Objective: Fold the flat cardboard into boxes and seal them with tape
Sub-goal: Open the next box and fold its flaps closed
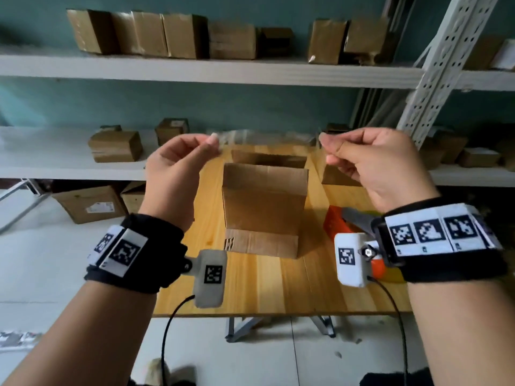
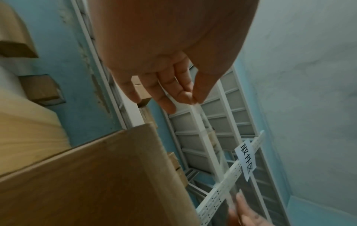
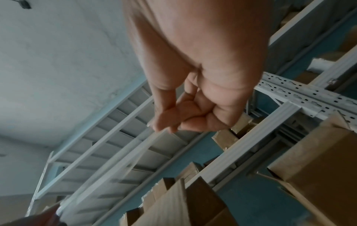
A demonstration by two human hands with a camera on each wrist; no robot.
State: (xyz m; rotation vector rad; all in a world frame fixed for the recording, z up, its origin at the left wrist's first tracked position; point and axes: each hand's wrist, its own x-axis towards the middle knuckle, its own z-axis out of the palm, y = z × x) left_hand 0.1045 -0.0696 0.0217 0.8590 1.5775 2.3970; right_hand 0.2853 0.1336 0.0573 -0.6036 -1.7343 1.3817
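An open brown cardboard box [image 1: 264, 207] stands on the wooden table [image 1: 250, 291], its top flaps upright. Above it a strip of clear tape [image 1: 267, 136] is stretched level between both hands. My left hand [image 1: 214, 142] pinches the strip's left end between thumb and forefinger. My right hand [image 1: 323, 142] pinches the other end, its other fingers curled. In the left wrist view the left hand [image 2: 195, 100] pinches the tape [image 2: 216, 146] above a box flap [image 2: 96, 175]. The right wrist view shows the right hand [image 3: 164, 128] pinching the tape [image 3: 133, 159] over the box [image 3: 173, 204].
An orange tape dispenser [image 1: 335, 222] lies on the table's right side, partly hidden by my right wrist. White metal shelves [image 1: 195, 69] behind the table carry several sealed boxes. Larger cartons [image 1: 89, 203] sit on the floor to the left.
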